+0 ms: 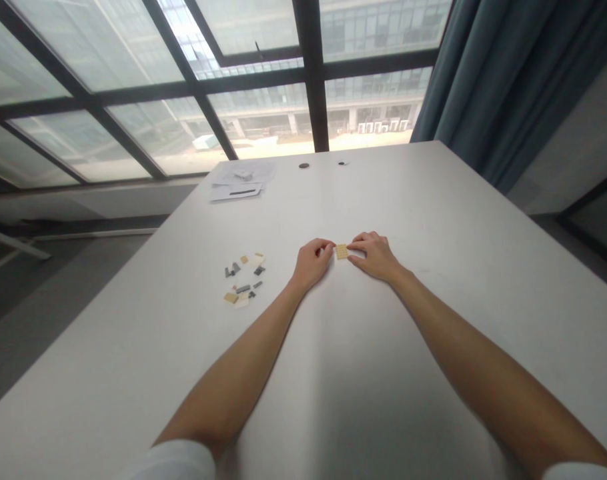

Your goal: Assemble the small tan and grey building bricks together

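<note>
A small tan studded building-block plate (341, 251) lies between my two hands on the white table. My left hand (312, 263) is closed, thumb and forefinger pinched at the plate's left edge. From the other side, my right hand (377, 257) grips the plate's right end, its thumb at the near corner and forefinger at the far corner. Off to the left is a loose group of building-block pieces: a tan piece (231, 297), a long grey piece (243, 289), a pale cream piece (242, 301) and several smaller dark grey and tan ones.
The white table (383, 193) reaches to a large framed window. Papers (236, 192) with a dark strip lie at its far left. Two round holes, one a dark cable hole (304, 165), sit near the far edge. A blue curtain (483, 87) hangs at right.
</note>
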The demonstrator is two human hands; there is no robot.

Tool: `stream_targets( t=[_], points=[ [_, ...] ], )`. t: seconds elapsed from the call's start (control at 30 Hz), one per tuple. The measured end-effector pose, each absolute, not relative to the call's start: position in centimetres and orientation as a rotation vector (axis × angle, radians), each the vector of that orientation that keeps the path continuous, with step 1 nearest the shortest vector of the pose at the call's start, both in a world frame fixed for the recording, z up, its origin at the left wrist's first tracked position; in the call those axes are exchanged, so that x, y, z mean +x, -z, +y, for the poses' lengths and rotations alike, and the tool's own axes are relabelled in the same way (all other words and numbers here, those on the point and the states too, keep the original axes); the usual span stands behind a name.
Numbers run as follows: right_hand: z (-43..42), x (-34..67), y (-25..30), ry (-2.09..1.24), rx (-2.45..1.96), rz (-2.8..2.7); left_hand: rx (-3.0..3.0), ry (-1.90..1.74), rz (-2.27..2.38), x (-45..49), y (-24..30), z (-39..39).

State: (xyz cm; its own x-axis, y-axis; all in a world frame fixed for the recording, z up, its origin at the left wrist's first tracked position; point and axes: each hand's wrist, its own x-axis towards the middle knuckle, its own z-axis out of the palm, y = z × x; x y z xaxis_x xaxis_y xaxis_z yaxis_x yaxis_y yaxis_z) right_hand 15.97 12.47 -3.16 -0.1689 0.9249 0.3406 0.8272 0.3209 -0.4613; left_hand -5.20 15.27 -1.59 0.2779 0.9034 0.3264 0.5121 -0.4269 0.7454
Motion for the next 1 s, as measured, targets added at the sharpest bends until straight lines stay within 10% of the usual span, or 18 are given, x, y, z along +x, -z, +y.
stream_targets(
  t=[1.0],
  points=[
    [13.4,16.3,3.6,-0.274,-1.468,-1.583,2.069,-1.013,1.292,-5.1,1.7,15.4]
  ],
)
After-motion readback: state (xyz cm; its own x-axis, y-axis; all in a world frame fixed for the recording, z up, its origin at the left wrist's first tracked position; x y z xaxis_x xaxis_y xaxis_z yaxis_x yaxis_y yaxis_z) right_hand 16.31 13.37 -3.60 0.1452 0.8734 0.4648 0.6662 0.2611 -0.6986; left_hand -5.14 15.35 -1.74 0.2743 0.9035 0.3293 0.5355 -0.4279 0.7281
